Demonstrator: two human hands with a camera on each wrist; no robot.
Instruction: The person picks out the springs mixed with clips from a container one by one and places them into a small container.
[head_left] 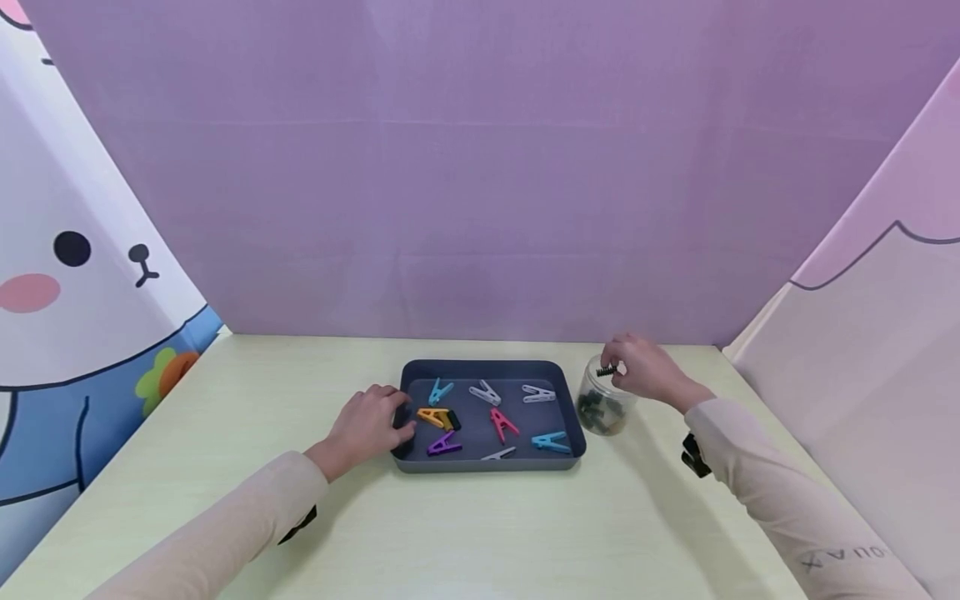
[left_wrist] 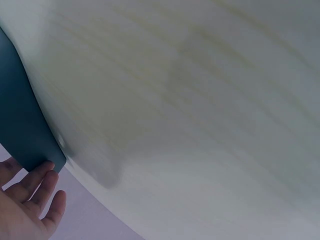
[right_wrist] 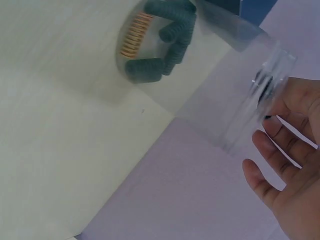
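Note:
My right hand (head_left: 645, 367) pinches a small black coil spring (head_left: 606, 371) at the mouth of a clear jar (head_left: 606, 414). In the right wrist view, several dark green springs (right_wrist: 145, 70) and one copper-coloured spring (right_wrist: 136, 35) lie at the jar's bottom. The spring in my fingers is partly hidden behind the jar's rim there. With fingers and thumb about its left rim, my left hand (head_left: 366, 429) holds a dark grey tray (head_left: 487, 466). Inside the tray lie several clothespins, among them a red clothespin (head_left: 502, 423), a purple clothespin (head_left: 443, 444) and a yellow clothespin (head_left: 432, 417).
The jar stands just right of the tray on a pale wooden table (head_left: 480, 533). A purple cloth backdrop (head_left: 480, 183) rises behind the table's far edge. Printed cartoon sheets flank both sides. A dark piece (head_left: 454, 420) lies against the yellow clothespin.

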